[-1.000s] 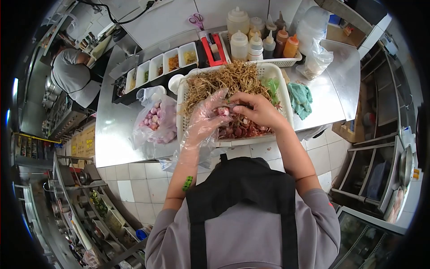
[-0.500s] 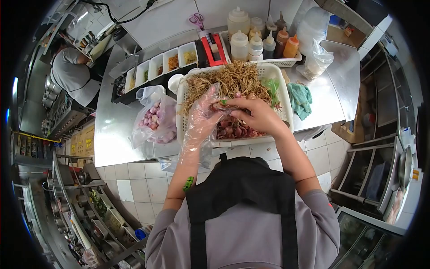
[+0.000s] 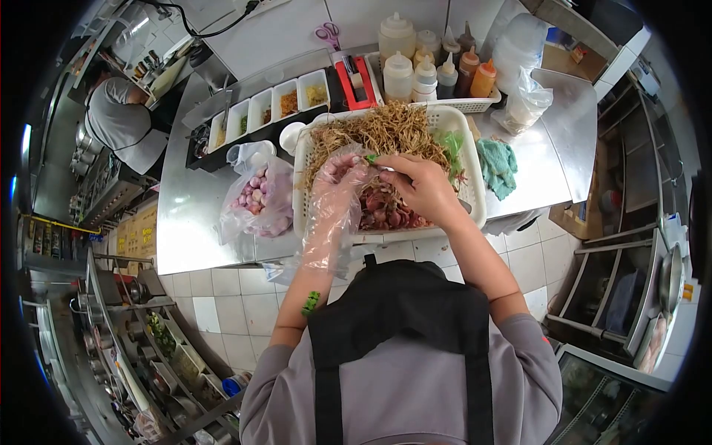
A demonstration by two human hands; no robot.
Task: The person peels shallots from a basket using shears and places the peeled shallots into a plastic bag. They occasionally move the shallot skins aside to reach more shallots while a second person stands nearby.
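My left hand (image 3: 340,176), in a clear plastic glove, is closed with curled fingers over the left side of a white basket (image 3: 300,194). What it holds is hidden by the glove and fingers. My right hand (image 3: 421,187) meets it from the right, index finger and thumb bent toward the gloved fingertips. A small bright green piece (image 3: 371,159) shows where the fingertips meet; I cannot tell what it belongs to. Below the hands lie reddish shallots and skins (image 3: 389,211). Dry brown stalks (image 3: 393,124) heap up at the back of the basket.
A plastic bag of peeled shallots (image 3: 254,194) sits left of the basket. Behind are white seasoning tubs (image 3: 259,109), a red tape dispenser (image 3: 356,83) and squeeze bottles (image 3: 397,76). A green cloth (image 3: 497,165) lies at right. Another person (image 3: 122,122) stands far left.
My left hand's fingers have curled in, where the thumb pointed up before. My right hand has turned slightly, and the green piece at the fingertips sits a little higher.
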